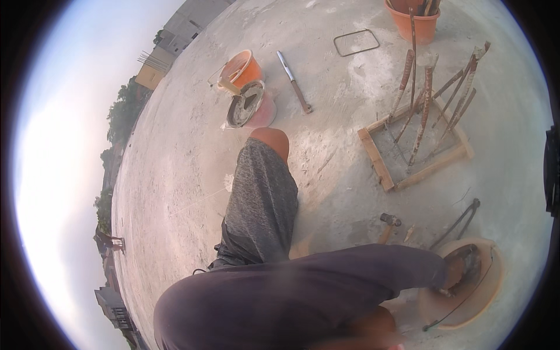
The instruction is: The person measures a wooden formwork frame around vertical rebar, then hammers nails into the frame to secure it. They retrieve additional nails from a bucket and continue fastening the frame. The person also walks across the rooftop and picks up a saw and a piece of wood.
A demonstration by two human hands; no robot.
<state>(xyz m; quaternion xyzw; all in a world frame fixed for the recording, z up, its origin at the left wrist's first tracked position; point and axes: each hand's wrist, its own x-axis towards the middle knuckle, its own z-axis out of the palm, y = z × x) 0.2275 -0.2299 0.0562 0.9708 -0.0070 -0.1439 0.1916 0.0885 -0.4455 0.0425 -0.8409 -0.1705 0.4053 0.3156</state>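
Note:
My left hand [453, 273] reaches down into a beige bucket [496, 274] with a thin wire handle, at the lower right. The dark sleeve of that arm stretches across the lower picture. What the fingers do inside the bucket is hidden. My right hand does not show; a patch of bare skin under the sleeve cannot be made out. Long-handled pincers [462, 220] lean by the bucket's far rim. A hammer [389, 221] lies close to them on the concrete. Ahead, my bent leg in grey shorts [256, 198] points away.
A wooden frame [379, 163] surrounds several upright rusty rebars [423, 111]. Behind it stands an orange bucket [417, 26] with sticks. Farther left are an orange bucket [248, 67] and a mortar bucket [262, 111] with a trowel [231, 87]. A silver-handled tool [293, 79] and wire loop [336, 46] lie nearby.

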